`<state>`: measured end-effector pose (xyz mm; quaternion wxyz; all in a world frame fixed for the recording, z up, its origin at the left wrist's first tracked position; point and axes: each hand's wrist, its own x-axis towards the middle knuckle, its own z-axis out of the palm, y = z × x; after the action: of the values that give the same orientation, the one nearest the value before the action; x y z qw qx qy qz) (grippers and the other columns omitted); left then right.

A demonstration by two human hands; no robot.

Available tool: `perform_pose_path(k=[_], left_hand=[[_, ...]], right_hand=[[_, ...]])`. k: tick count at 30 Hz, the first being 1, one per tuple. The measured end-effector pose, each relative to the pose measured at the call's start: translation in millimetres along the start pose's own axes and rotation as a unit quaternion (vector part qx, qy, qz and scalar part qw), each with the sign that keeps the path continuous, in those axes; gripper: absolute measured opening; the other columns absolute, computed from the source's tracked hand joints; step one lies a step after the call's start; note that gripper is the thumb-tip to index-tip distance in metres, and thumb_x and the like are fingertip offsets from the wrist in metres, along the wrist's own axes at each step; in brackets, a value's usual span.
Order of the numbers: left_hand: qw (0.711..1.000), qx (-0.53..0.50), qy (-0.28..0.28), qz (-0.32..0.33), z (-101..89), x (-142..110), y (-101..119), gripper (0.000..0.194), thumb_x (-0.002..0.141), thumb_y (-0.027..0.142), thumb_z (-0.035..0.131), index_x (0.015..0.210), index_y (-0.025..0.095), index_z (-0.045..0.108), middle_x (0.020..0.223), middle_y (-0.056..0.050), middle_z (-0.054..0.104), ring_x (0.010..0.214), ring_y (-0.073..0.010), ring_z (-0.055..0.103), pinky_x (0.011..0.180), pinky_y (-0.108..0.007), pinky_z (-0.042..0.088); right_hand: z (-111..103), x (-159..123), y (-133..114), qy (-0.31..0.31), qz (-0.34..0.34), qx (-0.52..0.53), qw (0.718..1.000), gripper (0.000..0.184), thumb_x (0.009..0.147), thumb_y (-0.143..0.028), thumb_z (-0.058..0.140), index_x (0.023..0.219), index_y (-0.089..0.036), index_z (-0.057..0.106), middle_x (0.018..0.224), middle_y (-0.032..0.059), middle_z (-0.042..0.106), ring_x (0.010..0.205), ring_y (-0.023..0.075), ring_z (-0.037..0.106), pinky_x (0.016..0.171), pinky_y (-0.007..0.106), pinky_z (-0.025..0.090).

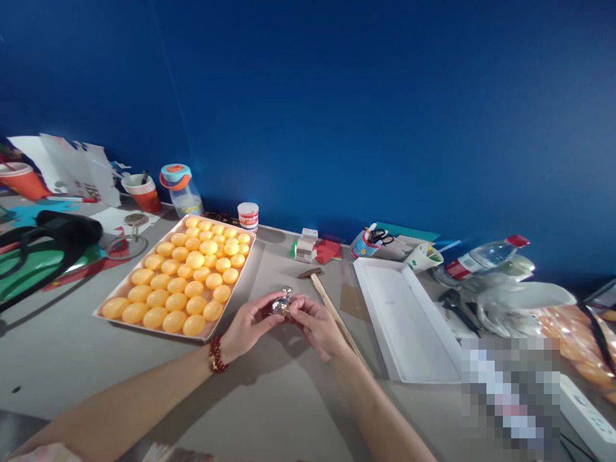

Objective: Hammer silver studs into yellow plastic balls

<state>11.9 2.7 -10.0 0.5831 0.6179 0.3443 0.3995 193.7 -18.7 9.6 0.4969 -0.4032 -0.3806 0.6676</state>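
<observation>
Our left hand and right hand hold a small, rounded, shiny silver-coloured piece between nearly closed fingertips. Handling looks under way, piece not set down; we cannot tell how much remains. Shallow pale box lies left of the fingers.
</observation>
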Motion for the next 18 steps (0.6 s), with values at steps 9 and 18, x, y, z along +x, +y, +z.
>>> perform_pose_path(k=[9,18], left_hand=[[1.000,-0.006,0.013,0.005,1.0,0.0,-1.6,0.044,0.084,0.030,0.068,0.126,0.020,0.062,0.130,-0.010,0.065,0.114,-0.0274,0.063,0.095,-0.037,0.054],[1.000,-0.016,0.014,-0.003,1.6,-0.6,1.6,0.043,0.084,0.028,0.067,0.125,0.019,0.063,0.129,-0.009,0.066,0.115,-0.0270,0.063,0.095,-0.037,0.054]], right_hand=[[-4.0,0.9,5.5,0.000,-0.019,-0.038,0.999,0.023,0.074,-0.038,0.079,0.073,-0.019,0.067,0.094,0.0013,0.055,0.081,0.0142,0.056,0.078,0.027,0.045],[-9.0,3.0,13.3,0.002,-0.057,-0.087,0.995,0.022,0.079,-0.040,0.074,0.078,-0.020,0.068,0.097,0.0029,0.054,0.088,0.0170,0.055,0.082,0.029,0.046]])
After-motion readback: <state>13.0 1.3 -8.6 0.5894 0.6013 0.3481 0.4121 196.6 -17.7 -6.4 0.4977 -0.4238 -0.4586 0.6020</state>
